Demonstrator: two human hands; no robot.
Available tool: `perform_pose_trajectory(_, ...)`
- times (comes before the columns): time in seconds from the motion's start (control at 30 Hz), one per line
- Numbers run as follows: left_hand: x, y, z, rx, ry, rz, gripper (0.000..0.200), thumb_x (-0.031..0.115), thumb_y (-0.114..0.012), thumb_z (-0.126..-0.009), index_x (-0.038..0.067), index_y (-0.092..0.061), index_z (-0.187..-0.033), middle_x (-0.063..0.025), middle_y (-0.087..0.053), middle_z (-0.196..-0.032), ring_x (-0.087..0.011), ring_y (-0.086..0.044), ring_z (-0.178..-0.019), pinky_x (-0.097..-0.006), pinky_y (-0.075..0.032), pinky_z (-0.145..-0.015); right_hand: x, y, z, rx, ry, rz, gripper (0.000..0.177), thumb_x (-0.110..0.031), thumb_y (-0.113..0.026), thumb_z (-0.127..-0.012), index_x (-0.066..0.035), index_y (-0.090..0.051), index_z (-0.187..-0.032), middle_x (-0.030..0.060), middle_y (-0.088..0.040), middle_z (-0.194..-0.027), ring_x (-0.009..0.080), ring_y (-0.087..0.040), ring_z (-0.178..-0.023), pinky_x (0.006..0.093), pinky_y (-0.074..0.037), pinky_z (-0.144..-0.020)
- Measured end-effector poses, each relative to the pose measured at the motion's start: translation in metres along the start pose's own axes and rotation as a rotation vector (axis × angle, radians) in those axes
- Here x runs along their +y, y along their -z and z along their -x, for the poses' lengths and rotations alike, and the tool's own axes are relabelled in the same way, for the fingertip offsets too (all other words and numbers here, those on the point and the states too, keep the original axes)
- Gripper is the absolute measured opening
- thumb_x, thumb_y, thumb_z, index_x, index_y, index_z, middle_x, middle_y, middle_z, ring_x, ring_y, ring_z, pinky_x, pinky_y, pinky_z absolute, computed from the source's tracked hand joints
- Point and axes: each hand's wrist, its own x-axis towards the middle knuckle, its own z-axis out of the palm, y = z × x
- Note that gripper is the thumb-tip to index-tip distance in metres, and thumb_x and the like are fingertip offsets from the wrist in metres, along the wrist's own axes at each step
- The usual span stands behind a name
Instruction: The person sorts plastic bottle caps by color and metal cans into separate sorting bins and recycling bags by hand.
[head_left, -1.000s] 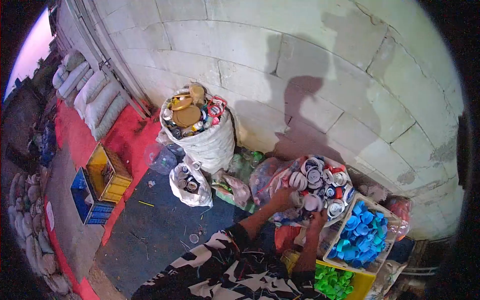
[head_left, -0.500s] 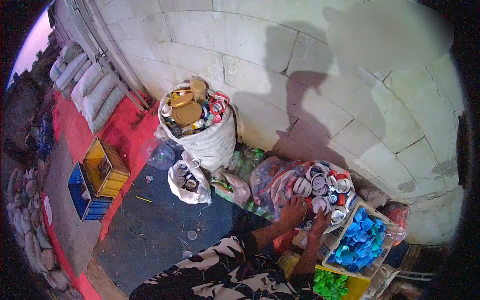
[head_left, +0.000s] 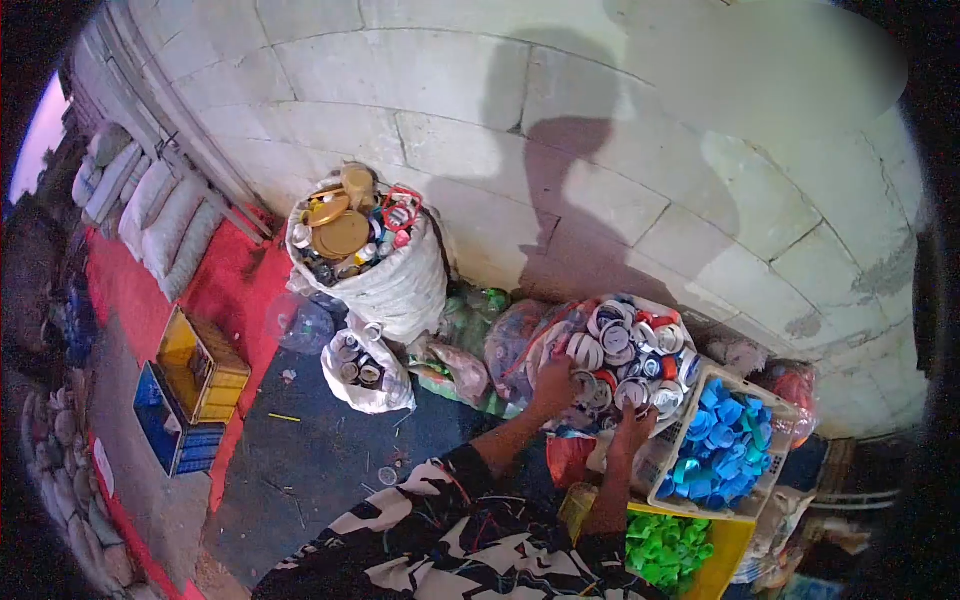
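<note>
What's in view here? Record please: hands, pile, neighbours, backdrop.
left_hand: left hand at the left edge of the lid pile; grip unclear
right_hand: right hand at its near side, by a white lid; grip unclear
pile: mostly white lids, some red and blue
right_of_pile: pale crate of blue caps
nearer: yellow crate with green caps
left_of_pile: large white sack of mixed lids; small white bag
backdrop: block wall
</note>
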Motion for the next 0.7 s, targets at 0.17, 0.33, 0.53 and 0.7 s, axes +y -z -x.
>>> perform_pose_trajectory(0.17, -0.026, -0.01, -0.002, 0.127, 0.078, 0.159, 0.025, 0.01, -0.064, -0.073, 0.003, -0.058, -0.096, -0.0187, -0.062, -0.09, -0.0395, -0.06, -0.083, -0.0466, -0.047, -0.074, -0.023, 0.005, 0.014, 0.071, -0.125, -0.109, 0.041, -0.012, -0.068, -0.08, -0.002, -0.045, -0.112, 0.0087, -0.052, -0.099, 0.0206, -0.053, -0.086, 0.0337, -0.046, -0.078)
perform_pose_trajectory(0.33, -0.032, -0.012, -0.001, 0.096, 0.33, 0.48, 0.022, 0.012, -0.067, -0.079, 0.001, -0.058, -0.095, -0.0149, -0.062, -0.086, -0.0287, -0.061, -0.08, -0.0384, -0.048, -0.071, -0.093, 0.002, 0.04, 0.014, -0.216, -0.216, 0.057, -0.01, -0.067, -0.08, -0.002, -0.039, -0.13, 0.013, -0.054, -0.116, 0.0237, -0.054, -0.102, 0.0344, -0.042, -0.091)
perform_pose_trajectory(0.53, -0.031, -0.006, -0.004, -0.042, 0.701, 1.065, 0.024, 0.013, -0.069, -0.08, -0.002, -0.057, -0.095, -0.0104, -0.062, -0.086, -0.0178, -0.062, -0.076, -0.0304, -0.051, -0.062, -0.083, 0.011, 0.044, -0.014, -0.159, -0.177, 0.065, -0.007, -0.064, -0.082, -0.005, -0.031, -0.138, 0.0131, -0.054, -0.115, 0.0221, -0.056, -0.097, 0.0316, -0.047, -0.079)
perform_pose_trajectory(0.7, -0.014, 0.01, -0.002, -0.051, 0.562, 0.713, 0.036, 0.015, -0.069, -0.082, -0.004, -0.051, -0.107, -0.0136, -0.06, -0.096, -0.0194, -0.064, -0.079, -0.0295, -0.054, -0.065, -0.013, 0.027, 0.025, -0.018, 0.078, 0.045, 0.056, -0.001, -0.058, -0.086, -0.011, -0.031, -0.134, 0.0142, -0.054, -0.11, 0.0165, -0.058, -0.082, 0.0255, -0.049, -0.057)
